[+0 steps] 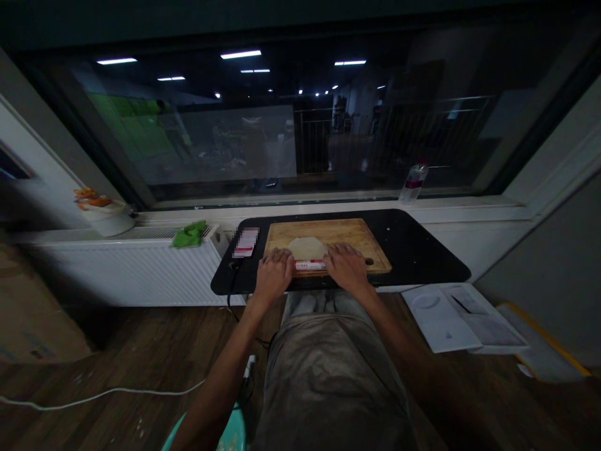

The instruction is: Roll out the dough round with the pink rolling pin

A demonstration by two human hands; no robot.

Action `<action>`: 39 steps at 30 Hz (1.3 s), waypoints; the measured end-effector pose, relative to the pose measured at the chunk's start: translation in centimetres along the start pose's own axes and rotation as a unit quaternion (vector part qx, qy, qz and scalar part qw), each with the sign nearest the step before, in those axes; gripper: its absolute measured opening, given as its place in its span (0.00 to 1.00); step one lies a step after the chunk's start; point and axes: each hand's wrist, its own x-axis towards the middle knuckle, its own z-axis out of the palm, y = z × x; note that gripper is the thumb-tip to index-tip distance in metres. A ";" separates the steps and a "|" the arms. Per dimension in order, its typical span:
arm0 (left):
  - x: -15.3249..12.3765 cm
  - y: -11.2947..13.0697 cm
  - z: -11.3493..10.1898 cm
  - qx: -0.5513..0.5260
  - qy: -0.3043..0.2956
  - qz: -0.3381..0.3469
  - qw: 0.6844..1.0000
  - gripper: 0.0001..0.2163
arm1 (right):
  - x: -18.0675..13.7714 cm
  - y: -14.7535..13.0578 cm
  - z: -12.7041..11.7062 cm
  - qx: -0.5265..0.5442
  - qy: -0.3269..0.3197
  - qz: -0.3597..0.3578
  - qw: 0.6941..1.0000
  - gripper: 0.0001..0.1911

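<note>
Fingers point(282, 255) on both hands are draped palm-down over the two ends of a red-and-white printed tube point(310, 265), left hand point(273, 273) on one end, right hand point(346, 268) on the other. Can't tell if they're properly wrapped around it or just pressing from above, since the hands cover the ends. Neither hand is nearer, tbh; the tube sits right between them, long axis running side to side across the person's body, pretty much in line with the board's near edge. Key bit: that round, flat dough sheet point(306, 246) lies just past the tube, on the side away from the body, so it's straight ahead of the tube's long side and between the two sets of fingertips. Whether the tube overlaps its near edge, no idea. All of it is on a wooden cutting board point(345, 229), toward the near edge, and the board's on a black worktop point(425, 254). Phone-looking thing point(245, 243) is left of the board, clear bottle point(413, 183) back on the windowsill point(457, 205).
</note>
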 end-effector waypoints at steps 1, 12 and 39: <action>0.0 0.0 0.0 -0.001 0.001 0.000 1.000 0.21 | -0.1 0.0 0.1 0.001 0.003 0.000 1.000 0.26; -0.3 0.2 0.3 -0.002 0.006 -0.003 1.000 0.21 | -0.4 0.1 0.8 0.008 0.032 -0.005 0.999 0.25; -1.3 0.3 1.9 -0.030 0.076 0.013 0.997 0.21 | -1.8 -0.5 0.6 0.004 0.051 -0.002 0.999 0.23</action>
